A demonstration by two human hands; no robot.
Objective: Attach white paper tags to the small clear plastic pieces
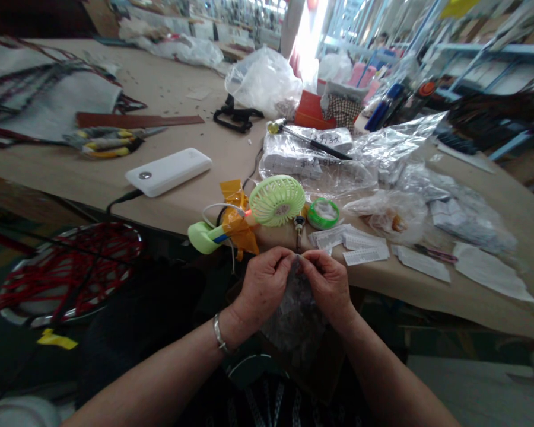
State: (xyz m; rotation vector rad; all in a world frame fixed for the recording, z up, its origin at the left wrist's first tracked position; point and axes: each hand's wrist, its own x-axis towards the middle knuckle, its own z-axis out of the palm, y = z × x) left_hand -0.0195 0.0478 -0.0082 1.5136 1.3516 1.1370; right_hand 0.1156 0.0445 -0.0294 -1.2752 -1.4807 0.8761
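My left hand (267,284) and my right hand (329,284) meet at the table's front edge, thumbs and forefingers pinched together. Whatever sits between the fingertips is too small and hidden to name. Just beyond them a slim metal fitting with a dark collar (299,223) stands at the edge; I cannot tell whether the fingers touch it. Below the hands is a clear plastic bag (296,314) with pale pieces in it. A light green fan (276,200), bound with orange tape (240,219), is close to my left hand. Behind my right hand lies a green tape roll (323,213).
White printed slips (365,247) lie right of my hands. Farther back are plastic-wrapped packs (315,163) with a small hammer (311,141) on top. A white power bank (169,172), pliers (111,142) and a brown strip (137,120) are on the left.
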